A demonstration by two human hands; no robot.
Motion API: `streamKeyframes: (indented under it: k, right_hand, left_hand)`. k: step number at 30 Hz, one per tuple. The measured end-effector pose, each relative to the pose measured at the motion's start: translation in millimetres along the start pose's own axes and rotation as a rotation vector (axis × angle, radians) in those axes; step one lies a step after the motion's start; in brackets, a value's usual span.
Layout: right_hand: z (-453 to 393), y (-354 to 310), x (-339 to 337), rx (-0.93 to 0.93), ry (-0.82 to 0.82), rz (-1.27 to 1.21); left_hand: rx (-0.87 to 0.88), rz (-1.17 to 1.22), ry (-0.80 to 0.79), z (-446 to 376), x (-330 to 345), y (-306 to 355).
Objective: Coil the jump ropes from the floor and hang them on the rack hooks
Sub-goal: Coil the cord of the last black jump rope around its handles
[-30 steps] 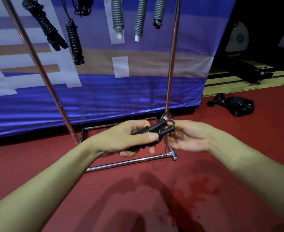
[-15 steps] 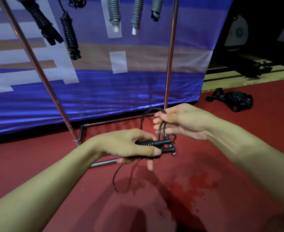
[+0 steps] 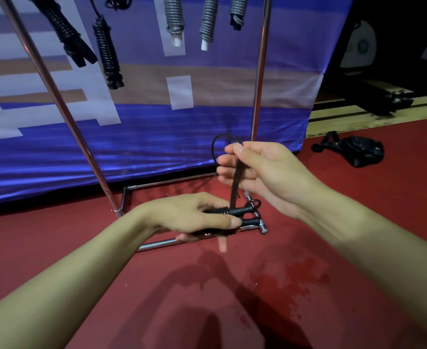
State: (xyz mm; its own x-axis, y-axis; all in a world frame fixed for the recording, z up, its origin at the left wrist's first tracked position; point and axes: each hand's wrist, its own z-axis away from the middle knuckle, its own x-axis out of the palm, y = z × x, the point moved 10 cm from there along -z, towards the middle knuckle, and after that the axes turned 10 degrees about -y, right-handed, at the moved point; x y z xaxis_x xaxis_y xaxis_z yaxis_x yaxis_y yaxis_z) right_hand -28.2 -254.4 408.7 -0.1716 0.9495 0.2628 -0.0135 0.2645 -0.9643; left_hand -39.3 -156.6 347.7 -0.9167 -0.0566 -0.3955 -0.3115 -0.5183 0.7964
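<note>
My left hand [image 3: 192,217] grips the two black handles [image 3: 242,215] of a black jump rope, held side by side and pointing right. Its cord [image 3: 235,182] rises from the handles to my right hand [image 3: 260,172], which pinches it between thumb and fingers, a loop arching above the fingertips. Both hands are low over the red floor, in front of the chrome rack [image 3: 259,79]. Coiled black ropes [image 3: 106,51] and grey ropes [image 3: 174,18] hang from the rack's top, out of frame.
A blue and white banner [image 3: 157,127] stands behind the rack. The rack's chrome foot bars [image 3: 157,244] lie on the red floor under my hands. A black bag [image 3: 358,151] lies on the floor to the right, beside a wooden strip.
My right hand has lifted away from the handles, pulling the cord up into a loop above them. My left hand has kept hold of the handles and sunk slightly.
</note>
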Motion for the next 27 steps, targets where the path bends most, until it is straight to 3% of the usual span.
streamKeyframes:
  k: [3,6,9,14,20,23,27]
  right_hand:
    - [0,-1,-2,-0.022,0.041,-0.06]
    - [-1,-9,-8,-0.056,0.078,-0.122]
    - [2,-19,-9,-0.101,0.069,-0.197]
    - [4,-21,-7,-0.153,0.017,-0.127]
    - [4,-4,-23,-0.059,0.023,0.144]
    - [8,-6,-21,-0.151,-0.005,0.267]
    - [15,-25,-6,-0.322,-0.081,0.63]
  left_hand:
    - [-0.033,-0.024,0.047,-2,-4,-1]
    - [-0.039,0.033,0.264,-3,-23,-6]
    - [0.05,0.292,0.412,0,-38,-12]
    - [0.13,0.721,0.368,-1,-30,-21]
    - [0.244,0.836,0.547,17,-54,-28]
    - [0.239,0.8,0.624,21,-60,-29]
    - [0.24,0.827,0.606,19,-57,-24]
